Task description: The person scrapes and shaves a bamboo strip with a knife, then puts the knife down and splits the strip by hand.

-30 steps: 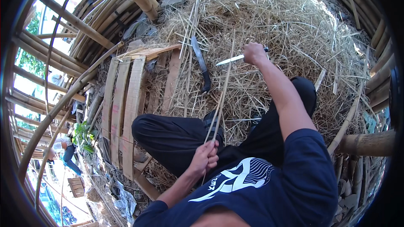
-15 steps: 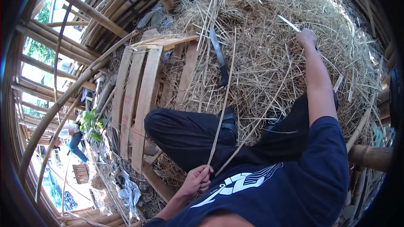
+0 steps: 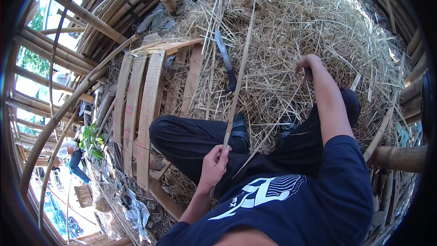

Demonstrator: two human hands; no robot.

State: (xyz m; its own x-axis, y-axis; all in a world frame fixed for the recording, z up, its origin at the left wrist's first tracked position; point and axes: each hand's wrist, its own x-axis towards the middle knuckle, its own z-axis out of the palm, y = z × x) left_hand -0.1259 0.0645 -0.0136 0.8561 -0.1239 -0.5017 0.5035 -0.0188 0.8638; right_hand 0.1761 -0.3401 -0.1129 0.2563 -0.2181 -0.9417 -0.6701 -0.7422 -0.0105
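My left hand [image 3: 215,166], in front of my shirt, grips the near end of a long, thin bamboo strip [image 3: 241,70]. The strip runs away from me over the straw. My right hand [image 3: 309,67] is bent at the wrist above the straw, right of the strip, fingers curled downward. A dark shape under its palm looks like the knife's handle; the blade is hidden. A machete [image 3: 224,54] with a dark handle lies on the straw left of the strip. Another thin strip [image 3: 251,157] lies across my lap.
Dry straw [image 3: 282,32] covers the ground. A wooden slatted pallet [image 3: 148,118] lies to my left. Bamboo poles [image 3: 86,11] form a frame at left, and a thick bamboo [image 3: 400,158] stands out at right. A person [image 3: 75,159] is farther off on the left.
My right hand has drawn back toward me and left, its wrist bending; the knife blade has gone out of sight. My left hand has risen slightly, and the strip stands out more to the front.
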